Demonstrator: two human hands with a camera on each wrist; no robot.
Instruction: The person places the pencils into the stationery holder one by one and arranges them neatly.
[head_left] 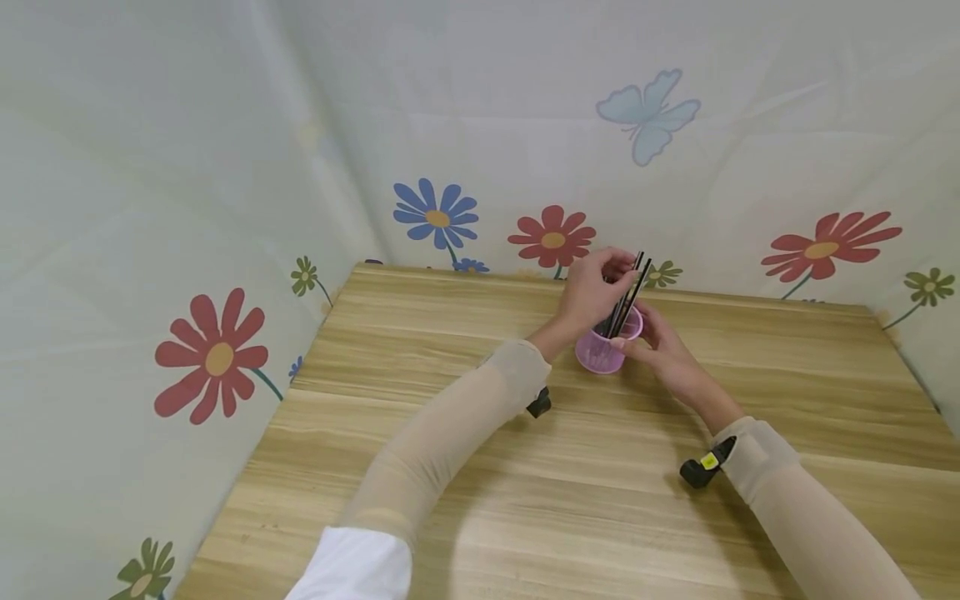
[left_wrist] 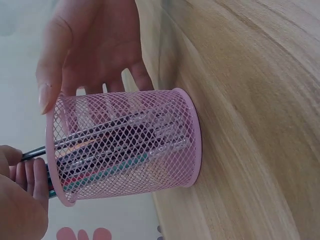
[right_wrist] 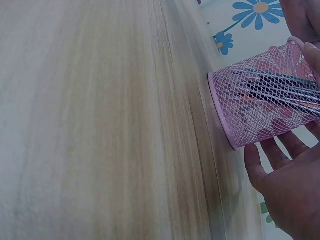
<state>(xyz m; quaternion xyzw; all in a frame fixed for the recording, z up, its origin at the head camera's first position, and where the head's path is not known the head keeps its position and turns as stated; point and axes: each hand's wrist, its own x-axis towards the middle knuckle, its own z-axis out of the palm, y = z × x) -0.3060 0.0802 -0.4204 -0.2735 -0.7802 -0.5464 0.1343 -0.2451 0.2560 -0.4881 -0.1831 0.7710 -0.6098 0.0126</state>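
Observation:
A pink mesh pen holder [head_left: 600, 358] stands upright on the wooden table, near its back edge. Several slim pens [head_left: 636, 293] lean in it, their dark ends rising above the rim; through the mesh in the left wrist view, teal, red and orange show among the pens [left_wrist: 107, 145]. My right hand [head_left: 670, 357] grips the holder from the right, thumb at the rim and fingers round the far side. At the top, my left hand [head_left: 591, 290] pinches dark pen ends between thumb and fingers. How many it holds cannot be told.
The wooden tabletop [head_left: 420, 333] reaches toward me and to both sides. Behind it hangs a pale backdrop [head_left: 487, 100] printed with flowers and a butterfly, close to the table's back edge. Each wrist carries a small black camera [head_left: 701, 471].

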